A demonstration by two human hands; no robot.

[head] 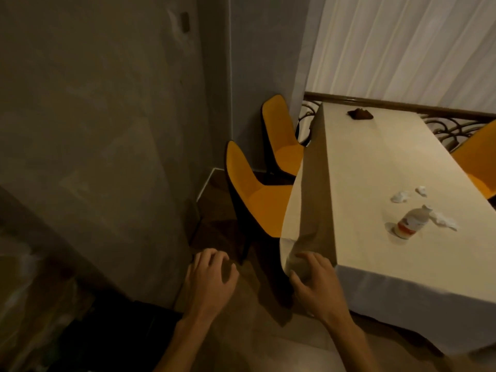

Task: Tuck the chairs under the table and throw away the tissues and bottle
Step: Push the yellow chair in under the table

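A grey plaster wall fills the left side and meets a second wall at a corner, with a pale skirting board along its foot. The floor is dark brown wood. Behind the bench, sheer white curtains hang in folds above a dark wrought-iron railing with curled scrollwork and a wooden top rail. A small dark fitting sits high on the left wall. The light is dim and warm
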